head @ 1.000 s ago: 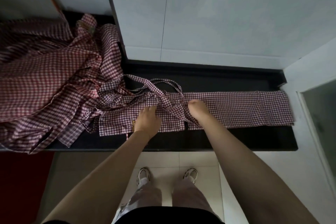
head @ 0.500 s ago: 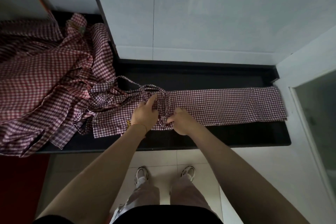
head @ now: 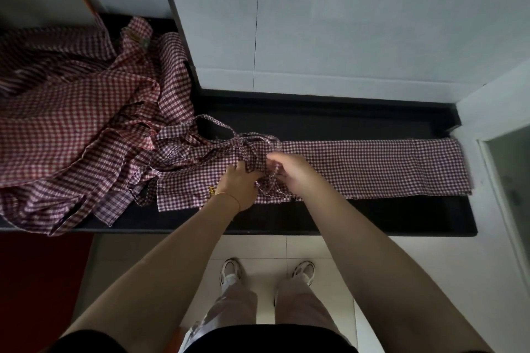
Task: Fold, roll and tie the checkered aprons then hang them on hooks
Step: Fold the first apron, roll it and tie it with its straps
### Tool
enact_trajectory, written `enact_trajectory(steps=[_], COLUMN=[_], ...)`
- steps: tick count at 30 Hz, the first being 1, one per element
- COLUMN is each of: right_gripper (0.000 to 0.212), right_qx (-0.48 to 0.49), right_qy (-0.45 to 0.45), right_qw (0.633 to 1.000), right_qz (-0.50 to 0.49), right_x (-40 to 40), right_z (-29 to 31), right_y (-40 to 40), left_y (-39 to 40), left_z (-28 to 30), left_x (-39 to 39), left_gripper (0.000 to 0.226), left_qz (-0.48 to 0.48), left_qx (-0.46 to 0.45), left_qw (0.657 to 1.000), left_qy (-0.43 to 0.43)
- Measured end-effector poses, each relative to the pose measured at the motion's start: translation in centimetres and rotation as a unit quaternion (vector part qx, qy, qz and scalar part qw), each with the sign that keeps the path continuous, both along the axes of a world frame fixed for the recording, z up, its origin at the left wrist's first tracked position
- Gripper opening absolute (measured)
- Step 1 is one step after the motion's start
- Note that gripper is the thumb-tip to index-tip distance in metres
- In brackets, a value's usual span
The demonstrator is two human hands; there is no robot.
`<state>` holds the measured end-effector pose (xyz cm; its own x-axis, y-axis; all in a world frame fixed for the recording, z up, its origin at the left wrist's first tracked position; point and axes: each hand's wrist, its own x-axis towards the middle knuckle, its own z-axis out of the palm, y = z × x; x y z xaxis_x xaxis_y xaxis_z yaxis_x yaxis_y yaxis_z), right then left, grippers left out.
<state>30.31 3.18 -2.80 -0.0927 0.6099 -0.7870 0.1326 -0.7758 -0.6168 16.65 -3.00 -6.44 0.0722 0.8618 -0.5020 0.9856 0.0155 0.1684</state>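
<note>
A red-and-white checkered apron (head: 372,167), folded into a long band, lies across the black counter (head: 372,218) from the middle to the right end. Its straps (head: 218,135) loop loosely at the band's left part. My left hand (head: 239,185) lies on the band's left section with its fingers curled into the bunched cloth. My right hand (head: 289,173) sits just to the right, fingers curled round the straps and gathered fabric between both hands. A heap of more checkered aprons (head: 71,129) covers the counter's left side.
A white tiled wall (head: 344,23) rises behind the counter, with a white frame (head: 493,129) at the right end. A red mat (head: 40,281) lies on the floor at the left. My feet stand on pale tiles below the counter edge.
Both hands have come together over the band's middle-left. The right hand moved from the band's near edge up onto the straps and now gathers them.
</note>
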Motion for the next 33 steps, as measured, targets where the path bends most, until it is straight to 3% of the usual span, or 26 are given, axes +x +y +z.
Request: enact_trajectory(steps=[4,8,10,12,15,17,19,21,23,26,27,30,31,33], right_gripper=[0.023,0.012,0.015,0.034,0.063,0.047,0.031,0.029,0.026,0.024,0.024,0.025,0.026,0.028], right_qx=[0.016,0.097,0.164,0.226,0.264,0.169,-0.019,-0.122,-0.138,-0.066,-0.018,0.219,0.277,0.283], right_qy=[0.161,0.184,0.091,-0.115,-0.42,-0.51,-0.524,-0.506,-0.497,-0.521,-0.534,-0.502,-0.464,-0.412], right_qw=[0.975,0.947,0.946,0.936,0.865,0.831,0.777,0.733,0.703,0.649,0.645,0.711,0.735,0.759], right_qz=[-0.153,-0.243,-0.264,-0.244,-0.07,0.146,0.347,0.439,0.489,0.55,0.546,0.44,0.41,0.417], right_x=[1.0,3.5,5.2,6.5,8.8,10.5,11.5,11.2,10.1,8.1,7.0,3.7,3.1,1.9], right_z=[2.7,6.3,7.4,7.3,5.3,2.9,1.4,1.1,1.5,1.7,1.8,0.8,0.5,-0.2], right_y=[1.4,3.3,3.9,4.0,2.0,0.1,-1.8,-2.9,-3.5,-3.9,-3.8,-3.2,-3.4,-3.7], left_y=[-0.2,-0.2,-0.3,-0.3,-0.3,-0.4,-0.4,-0.4,-0.3,-0.1,-0.3,-1.4,-1.8,-2.5], left_z=[-0.3,-0.1,0.2,0.3,0.4,0.8,1.1,1.4,1.5,1.5,1.6,1.7,2.0,2.6], left_x=[0.1,0.2,0.4,0.4,0.5,0.6,0.6,0.6,0.4,0.1,-0.1,-0.9,-0.9,-1.0], left_gripper=[0.053,0.054,0.054,0.053,0.052,0.052,0.053,0.052,0.052,0.048,0.045,0.035,0.032,0.028], left_qz=[0.019,0.035,0.036,0.039,0.03,0.035,0.043,0.039,0.026,0.02,0.04,0.116,0.135,0.131], left_qx=[-0.017,-0.029,-0.029,-0.032,-0.04,-0.045,-0.049,-0.046,-0.048,-0.044,-0.034,0.024,0.055,0.116], left_qw=[1.0,0.999,0.999,0.998,0.999,0.998,0.997,0.998,0.998,0.998,0.996,0.985,0.984,0.985], left_qy=[-0.016,-0.027,-0.023,-0.023,-0.016,-0.019,-0.029,-0.03,-0.024,-0.048,-0.077,-0.123,-0.101,-0.011])
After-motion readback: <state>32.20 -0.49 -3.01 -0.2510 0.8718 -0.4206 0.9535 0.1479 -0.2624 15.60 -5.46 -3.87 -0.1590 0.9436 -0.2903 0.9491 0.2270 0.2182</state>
